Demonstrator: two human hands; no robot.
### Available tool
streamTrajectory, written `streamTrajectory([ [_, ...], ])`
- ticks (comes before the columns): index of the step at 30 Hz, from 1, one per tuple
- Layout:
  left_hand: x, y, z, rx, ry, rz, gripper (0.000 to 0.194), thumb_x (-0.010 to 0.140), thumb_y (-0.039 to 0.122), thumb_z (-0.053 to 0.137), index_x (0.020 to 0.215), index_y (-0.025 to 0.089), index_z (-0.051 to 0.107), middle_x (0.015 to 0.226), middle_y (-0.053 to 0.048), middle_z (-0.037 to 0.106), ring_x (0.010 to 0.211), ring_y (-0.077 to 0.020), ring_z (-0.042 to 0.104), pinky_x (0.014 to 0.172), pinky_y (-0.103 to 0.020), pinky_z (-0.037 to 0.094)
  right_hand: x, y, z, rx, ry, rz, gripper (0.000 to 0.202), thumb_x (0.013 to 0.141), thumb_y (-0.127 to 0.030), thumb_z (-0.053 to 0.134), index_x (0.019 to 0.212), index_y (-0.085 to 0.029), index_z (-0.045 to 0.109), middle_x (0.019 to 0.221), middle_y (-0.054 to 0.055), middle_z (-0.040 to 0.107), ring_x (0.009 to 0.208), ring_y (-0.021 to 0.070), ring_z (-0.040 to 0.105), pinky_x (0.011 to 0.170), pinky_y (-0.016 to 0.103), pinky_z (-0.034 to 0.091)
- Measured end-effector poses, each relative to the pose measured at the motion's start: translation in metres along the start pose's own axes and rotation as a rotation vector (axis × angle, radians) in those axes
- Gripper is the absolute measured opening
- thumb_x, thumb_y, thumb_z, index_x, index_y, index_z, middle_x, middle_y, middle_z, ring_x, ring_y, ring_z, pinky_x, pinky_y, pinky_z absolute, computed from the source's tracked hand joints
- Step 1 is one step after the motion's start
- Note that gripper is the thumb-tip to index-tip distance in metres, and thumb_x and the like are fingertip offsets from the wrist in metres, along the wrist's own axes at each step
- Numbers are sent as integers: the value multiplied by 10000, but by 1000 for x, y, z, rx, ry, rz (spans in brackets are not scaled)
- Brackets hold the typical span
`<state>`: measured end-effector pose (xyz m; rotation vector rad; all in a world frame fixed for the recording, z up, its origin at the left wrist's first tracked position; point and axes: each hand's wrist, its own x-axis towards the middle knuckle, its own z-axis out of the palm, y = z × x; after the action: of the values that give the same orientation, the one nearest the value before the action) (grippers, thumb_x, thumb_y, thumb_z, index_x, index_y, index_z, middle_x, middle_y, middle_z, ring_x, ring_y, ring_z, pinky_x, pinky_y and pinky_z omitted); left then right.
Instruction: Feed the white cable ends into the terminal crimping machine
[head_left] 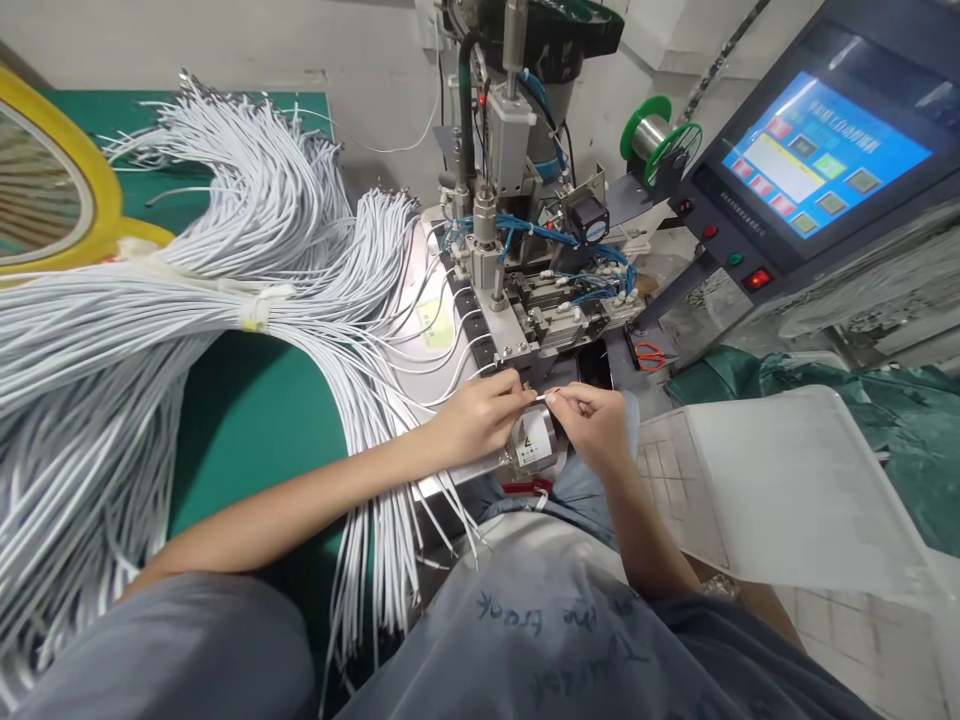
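Observation:
Just in front of the machine, my left hand point(486, 418) pinches a white cable point(541, 397) close to its end. Facing it, my right hand point(598, 428) has thumb and forefinger closed at the tip of the same cable, where a small dark or reddish bit shows, too small to make out. Both hands are close together above a metal part with a white warning label point(534, 446). To the left, a large tied bundle of white cables point(300, 325) spreads across the green mat point(251, 420), some ends hanging over the edge beside my left forearm.
The machine point(499, 270) with blue air tubes stands ahead. Its lit control screen point(825, 150) is at the upper right, near a green wire spool point(649, 140). Orange-handled scissors point(651, 356) lie beyond my right hand. A whitish plastic bin point(810, 480) sits at right.

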<state>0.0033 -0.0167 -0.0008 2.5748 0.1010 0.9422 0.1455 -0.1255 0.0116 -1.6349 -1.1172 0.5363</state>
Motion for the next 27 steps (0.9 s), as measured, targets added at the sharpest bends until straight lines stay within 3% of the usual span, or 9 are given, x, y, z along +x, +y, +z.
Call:
streamTrajectory([
  [4, -3, 4, 5, -45, 18, -76, 204, 878, 160, 456, 891, 118, 655, 712, -34, 546, 597, -82, 501, 517, -182, 410, -1, 3, 3, -1, -4, -12, 250, 766, -233, 563, 532, -150, 587, 491, -58, 264, 478, 76, 291, 476, 237, 289],
  [8, -3, 9, 10, -263, 76, -226, 141, 849, 180, 537, 856, 131, 670, 674, -21, 577, 618, -91, 539, 555, -194, 437, -3, 7, 8, 94, 51, -52, 210, 765, -254, 587, 585, -157, 636, 483, -56, 287, 487, 88, 327, 480, 242, 298],
  [11, -1, 8, 10, -386, 68, -265, 136, 847, 203, 557, 827, 129, 670, 674, -24, 601, 611, -91, 550, 567, -201, 454, -2, 10, 11, 176, 64, -30, 160, 760, -271, 597, 675, -161, 677, 501, -52, 326, 496, 93, 344, 469, 239, 295],
  [13, 0, 5, 8, -347, 50, -221, 159, 866, 202, 525, 871, 130, 666, 689, -30, 594, 628, -95, 551, 572, -203, 458, 0, 10, 9, 180, 36, -28, 170, 765, -270, 587, 664, -160, 668, 511, -49, 333, 498, 92, 347, 467, 238, 298],
  [18, 2, -4, 0, 58, -33, 6, 268, 890, 125, 379, 923, 106, 644, 686, -40, 540, 562, -90, 476, 481, -196, 376, 8, 6, -2, -62, -59, -159, 246, 780, -206, 552, 541, -160, 588, 482, -61, 271, 465, 79, 300, 478, 244, 294],
  [20, 1, -4, 0, 113, -32, 27, 269, 884, 117, 376, 912, 104, 643, 676, -37, 533, 545, -89, 462, 467, -198, 361, 9, 6, -3, -101, -51, -202, 260, 781, -185, 546, 523, -162, 572, 479, -64, 248, 461, 80, 292, 480, 248, 289],
  [24, 1, 0, 5, -158, 60, -123, 164, 865, 156, 499, 902, 120, 655, 706, -35, 573, 619, -91, 532, 544, -190, 434, 5, 10, 6, 1, 52, -207, 230, 785, -204, 562, 563, -165, 609, 470, -61, 259, 468, 92, 308, 470, 251, 280],
  [27, 1, 2, 8, -380, 64, -214, 111, 840, 167, 564, 858, 125, 666, 715, -34, 617, 654, -97, 569, 598, -199, 474, 3, 14, 12, 104, 88, -151, 179, 776, -234, 585, 626, -166, 655, 487, -52, 314, 477, 92, 325, 467, 249, 278],
])
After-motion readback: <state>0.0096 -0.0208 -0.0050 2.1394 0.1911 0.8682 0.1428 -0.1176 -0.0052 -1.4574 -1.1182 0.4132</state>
